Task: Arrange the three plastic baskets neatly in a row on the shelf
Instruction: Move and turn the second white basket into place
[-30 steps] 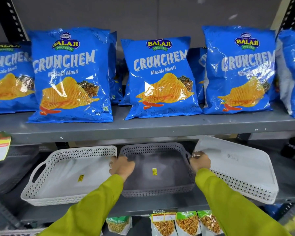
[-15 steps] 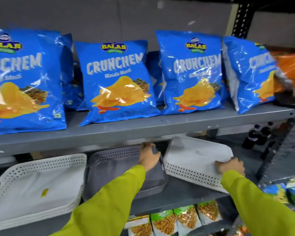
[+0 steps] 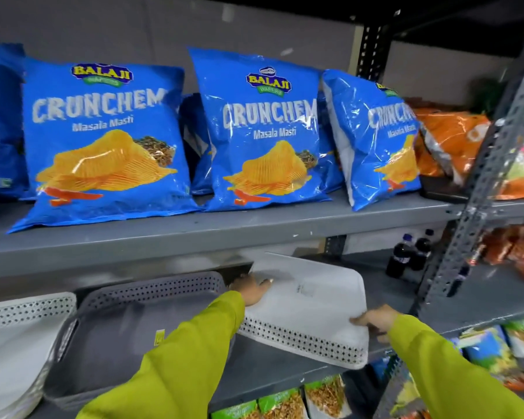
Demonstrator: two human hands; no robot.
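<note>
Three perforated plastic baskets sit on the grey lower shelf (image 3: 270,367). At the far left is a white basket (image 3: 15,343), partly cut off by the frame. In the middle is a grey basket (image 3: 124,337) with a small yellow sticker. On the right a second white basket (image 3: 309,309) lies upside down and tilted, its bottom facing me. My left hand (image 3: 251,290) grips its far left edge. My right hand (image 3: 375,322) grips its near right corner. Both arms wear lime-green sleeves.
Blue Crunchem chip bags (image 3: 266,131) line the upper shelf, with orange bags (image 3: 454,137) to the right. Two dark bottles (image 3: 409,252) stand at the back right of the lower shelf. A perforated grey upright (image 3: 478,189) rises at the right. Snack packets (image 3: 285,400) sit below.
My view has swung right. My left hand moved from the grey basket to the right white basket's left edge, and my right hand shifted to its near right corner.
</note>
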